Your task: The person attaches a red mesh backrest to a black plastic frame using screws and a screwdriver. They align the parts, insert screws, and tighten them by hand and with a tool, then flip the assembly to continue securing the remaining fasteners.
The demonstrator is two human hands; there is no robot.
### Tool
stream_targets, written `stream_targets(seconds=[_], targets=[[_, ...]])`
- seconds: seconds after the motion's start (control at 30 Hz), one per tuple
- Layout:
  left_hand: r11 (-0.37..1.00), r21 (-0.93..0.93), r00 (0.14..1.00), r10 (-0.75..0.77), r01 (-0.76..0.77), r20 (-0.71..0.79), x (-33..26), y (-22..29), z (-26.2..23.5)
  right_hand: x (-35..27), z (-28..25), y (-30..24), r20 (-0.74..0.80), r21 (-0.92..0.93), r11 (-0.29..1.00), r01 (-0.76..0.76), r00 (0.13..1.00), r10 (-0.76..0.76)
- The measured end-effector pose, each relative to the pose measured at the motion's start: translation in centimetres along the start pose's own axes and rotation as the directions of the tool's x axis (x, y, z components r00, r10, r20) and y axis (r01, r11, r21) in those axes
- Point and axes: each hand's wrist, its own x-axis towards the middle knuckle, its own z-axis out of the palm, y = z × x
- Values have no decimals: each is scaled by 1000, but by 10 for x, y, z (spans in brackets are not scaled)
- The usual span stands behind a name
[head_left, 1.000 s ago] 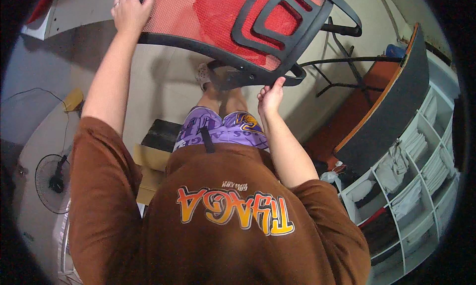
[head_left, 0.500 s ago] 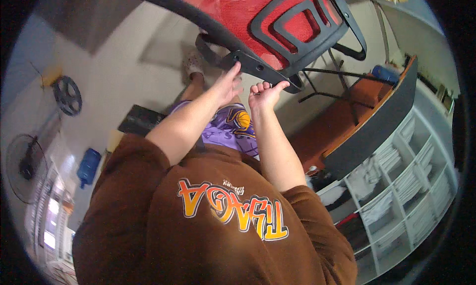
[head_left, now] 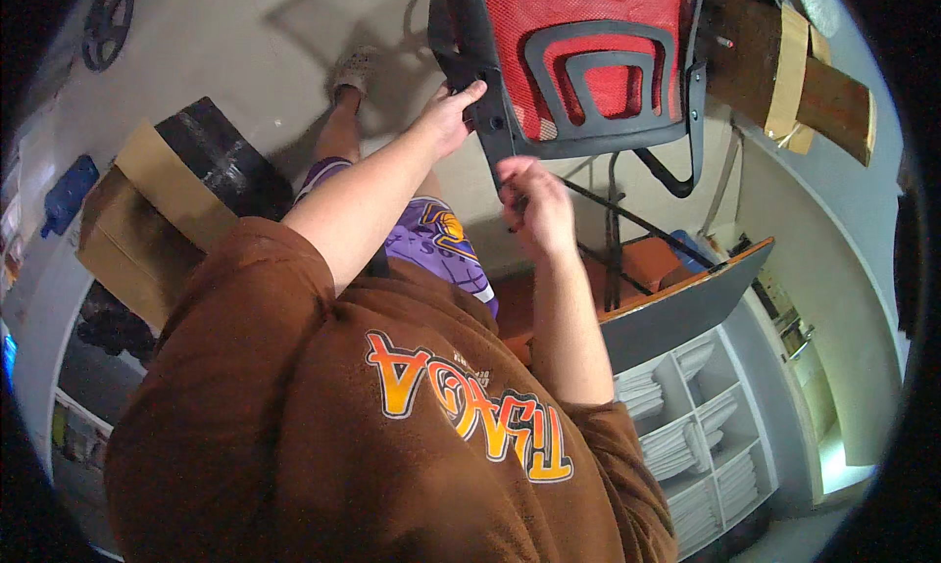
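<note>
At the top of the view is a chair back (head_left: 613,88) with red mesh in a black frame and a black plastic brace across the mesh. My left hand (head_left: 451,119) grips the black bracket (head_left: 496,122) at the frame's left side, its thumb near a bolt hole. Just below and right of it, my right hand (head_left: 537,202) has its fingers curled in beside the bracket's lower end. Something small and dark shows between those fingers, too blurred to name. On the far right side hangs a second black bracket (head_left: 696,112) with holes.
An orange-brown table with a dark edge panel (head_left: 676,308) lies tipped at the right, its black legs sticking up. Below it stands a white shelf unit (head_left: 686,391) holding stacks. A cardboard box (head_left: 162,220) sits at the left, and a blue water jug (head_left: 69,193) farther left.
The view has swung right, and the chair back now appears more upright. My right hand has left the bracket's end, its fingers now curled. The left hand keeps hold of the bracket.
</note>
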Motion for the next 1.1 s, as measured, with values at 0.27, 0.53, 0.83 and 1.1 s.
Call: stream_targets(seconds=[0.27,0.53,0.83,1.1], targets=[[978,98,972,198,-187,-124,8,-25,4,84,-139,-128,-51,-999,50,-16,490,-870],[928,342,966,210,-149,-149,28,35,11,134,-184,-109,-206,-913,-204,-354,831,-517],[455,876,984,137,-163,112,83,161,53,105,-106,-41,-278,-959,98,-264,835,-475],[203,958,973,152,-205,176,89,185,92,81,-66,-45,-311,-947,181,-266,902,-298]])
